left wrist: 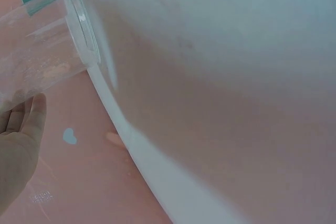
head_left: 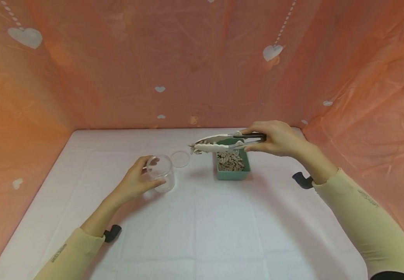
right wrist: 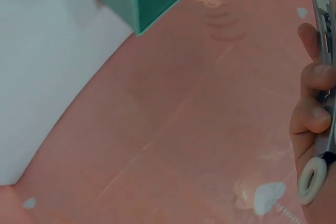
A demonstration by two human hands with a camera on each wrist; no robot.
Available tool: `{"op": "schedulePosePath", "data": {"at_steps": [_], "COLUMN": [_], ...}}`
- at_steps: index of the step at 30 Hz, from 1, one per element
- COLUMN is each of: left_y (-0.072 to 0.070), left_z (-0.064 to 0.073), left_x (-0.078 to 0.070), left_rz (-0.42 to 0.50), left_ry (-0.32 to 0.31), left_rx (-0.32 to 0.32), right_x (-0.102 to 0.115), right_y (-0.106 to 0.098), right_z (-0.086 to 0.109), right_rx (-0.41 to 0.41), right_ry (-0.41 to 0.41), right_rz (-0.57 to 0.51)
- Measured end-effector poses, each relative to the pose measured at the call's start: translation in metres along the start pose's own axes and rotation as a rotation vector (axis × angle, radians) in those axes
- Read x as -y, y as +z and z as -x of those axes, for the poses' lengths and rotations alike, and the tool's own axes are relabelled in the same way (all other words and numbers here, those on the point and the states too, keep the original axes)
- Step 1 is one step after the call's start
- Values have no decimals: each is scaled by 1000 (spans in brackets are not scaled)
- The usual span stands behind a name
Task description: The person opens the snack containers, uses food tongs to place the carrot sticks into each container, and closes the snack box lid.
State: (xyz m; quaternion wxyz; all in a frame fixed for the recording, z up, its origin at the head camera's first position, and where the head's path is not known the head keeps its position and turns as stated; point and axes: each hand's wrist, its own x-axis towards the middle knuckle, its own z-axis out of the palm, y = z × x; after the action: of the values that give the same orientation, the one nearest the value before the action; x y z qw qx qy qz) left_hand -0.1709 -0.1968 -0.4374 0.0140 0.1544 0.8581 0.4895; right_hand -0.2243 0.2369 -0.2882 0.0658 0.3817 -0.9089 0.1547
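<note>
My left hand [head_left: 132, 184] holds a clear, empty-looking plastic jar [head_left: 167, 182] around its side, thumb in front and fingers behind. In the left wrist view the jar [left wrist: 42, 51] shows its base at the white tabletop. My right hand [head_left: 277, 139] grips a pair of tongs [head_left: 219, 147] with white tips and a dark handle. Several greyish-brown twisted pieces [head_left: 197, 150] are pinched between the tips, between the jar and a green box [head_left: 232, 176]. More such pieces [head_left: 230, 161] lie in that box, partly hidden under the tongs.
A clear round lid [head_left: 180, 159] lies flat just behind and right of the jar. White cloth covers the table [head_left: 195, 217]. Orange sheeting with white hearts [head_left: 195, 70] hangs along the table's back and sides.
</note>
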Motion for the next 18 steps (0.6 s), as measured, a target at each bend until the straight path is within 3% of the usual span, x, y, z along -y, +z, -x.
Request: {"op": "schedulePosePath", "data": {"at_steps": [18], "left_y": [0], "left_z": [-3], "left_x": [2], "left_rz": [-2], "left_ry": [4], "left_rx": [-9], "right_x": [43], "right_y": [17], "right_z": [-62], "right_rx": [68], "right_ry": [-100], "right_rz": [-65]}}
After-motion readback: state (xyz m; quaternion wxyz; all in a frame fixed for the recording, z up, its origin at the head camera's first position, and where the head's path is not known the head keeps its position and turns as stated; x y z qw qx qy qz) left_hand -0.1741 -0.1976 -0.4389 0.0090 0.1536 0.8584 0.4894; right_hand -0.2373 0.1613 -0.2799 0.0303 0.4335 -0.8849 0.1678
